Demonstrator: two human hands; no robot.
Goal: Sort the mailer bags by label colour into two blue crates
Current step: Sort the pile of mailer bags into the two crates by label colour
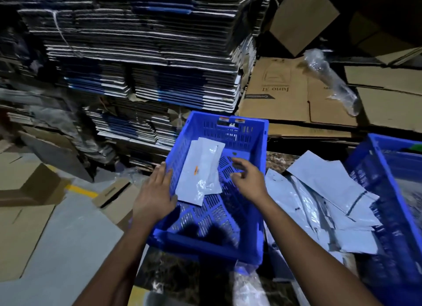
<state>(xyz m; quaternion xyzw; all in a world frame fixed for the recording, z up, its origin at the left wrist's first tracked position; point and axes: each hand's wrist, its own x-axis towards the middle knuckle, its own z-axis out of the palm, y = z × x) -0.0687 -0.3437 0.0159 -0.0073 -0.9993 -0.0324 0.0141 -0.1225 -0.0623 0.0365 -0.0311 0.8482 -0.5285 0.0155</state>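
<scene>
A blue slotted crate [258, 146] stands in the middle, tilted toward the right. Inside it two pale grey mailer bags [201, 171] lean against its left wall; one shows a small orange mark. My left hand [155, 194] grips the crate's left rim, thumb inside by the bags' lower corner. My right hand [247, 180] hovers inside the crate with relaxed fingers, holding nothing. A loose pile of grey mailer bags [328, 196] lies between this crate and a second blue crate [374, 180] at the right edge.
Tall stacks of flattened cartons [141, 54] rise behind the crate. Brown flattened boxes [285, 95] and a clear plastic wrap [331, 79] lie at the back right. Cardboard pieces [29, 187] and a yellow floor line [82, 190] are at the left.
</scene>
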